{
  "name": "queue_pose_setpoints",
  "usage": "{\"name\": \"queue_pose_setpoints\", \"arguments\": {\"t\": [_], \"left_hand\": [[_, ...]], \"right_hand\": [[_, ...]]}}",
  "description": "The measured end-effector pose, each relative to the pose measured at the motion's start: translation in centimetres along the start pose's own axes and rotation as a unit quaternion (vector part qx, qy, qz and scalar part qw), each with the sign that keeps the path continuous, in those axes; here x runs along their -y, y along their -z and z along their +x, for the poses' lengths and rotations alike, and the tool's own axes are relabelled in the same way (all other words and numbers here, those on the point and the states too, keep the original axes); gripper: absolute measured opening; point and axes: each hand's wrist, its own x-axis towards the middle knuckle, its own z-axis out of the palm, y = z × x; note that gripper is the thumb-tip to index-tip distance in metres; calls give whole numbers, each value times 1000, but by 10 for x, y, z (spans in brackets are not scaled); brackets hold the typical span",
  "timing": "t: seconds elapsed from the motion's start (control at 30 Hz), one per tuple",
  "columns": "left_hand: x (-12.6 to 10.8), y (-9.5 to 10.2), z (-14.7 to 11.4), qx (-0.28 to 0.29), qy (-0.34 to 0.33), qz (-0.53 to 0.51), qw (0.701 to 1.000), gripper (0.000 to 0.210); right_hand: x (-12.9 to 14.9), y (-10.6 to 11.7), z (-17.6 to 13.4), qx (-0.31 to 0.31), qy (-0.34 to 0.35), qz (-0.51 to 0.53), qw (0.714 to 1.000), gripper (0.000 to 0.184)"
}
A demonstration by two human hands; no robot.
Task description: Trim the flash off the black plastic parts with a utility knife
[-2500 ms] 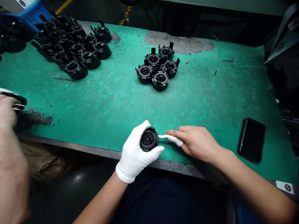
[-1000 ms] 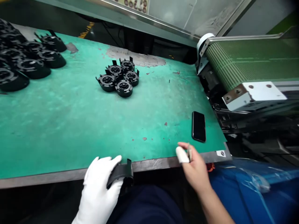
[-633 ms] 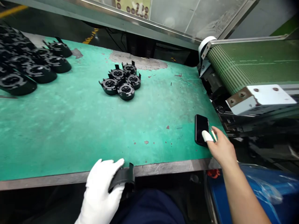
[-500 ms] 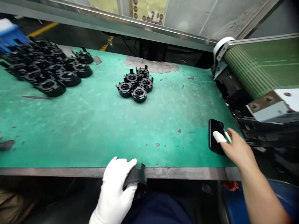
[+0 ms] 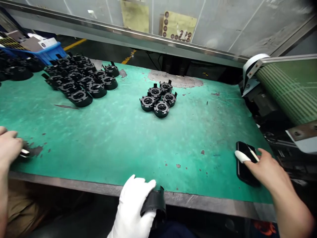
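Left hand (image 5: 132, 211), white-gloved, bottom centre: fingers clenched around black round part (image 5: 154, 205) at near desk (image 5: 119, 138) edge. Right hand (image 5: 268, 172), lower right: fingers pinching small white blade (image 5: 253, 154) over black phone (image 5: 245, 163). Five-part cluster (image 5: 158, 98) centre frame.

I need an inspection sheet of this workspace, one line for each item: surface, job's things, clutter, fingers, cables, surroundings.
Surface: green mat on the bench, worn through to grey in patches, steel front edge.
Job's things: black round part in the gloved left hand at the bench edge; cluster of five parts mid-mat; large batch of parts far left.
Clutter: black phone near the right edge.
Fingers: right hand over the phone, one finger in a white cot, thin white tool between fingers.
Cables: dark cable behind the bench, unclear.
Surroundings: conveyor belt right; blue crate far left; another person's hand at left.
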Motion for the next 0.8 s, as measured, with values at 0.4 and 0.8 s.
{"name": "queue_pose_setpoints", "arguments": {"t": [0.4, 0.8], "left_hand": [[14, -14, -2, -19, -3, -33, 999, 44], [2, 6, -1, 13, 20, -42, 999, 40]], "right_hand": [[6, 1, 3, 6, -2, -19, 1000, 95], [14, 20, -19, -6, 3, 34, 999, 100]]}}
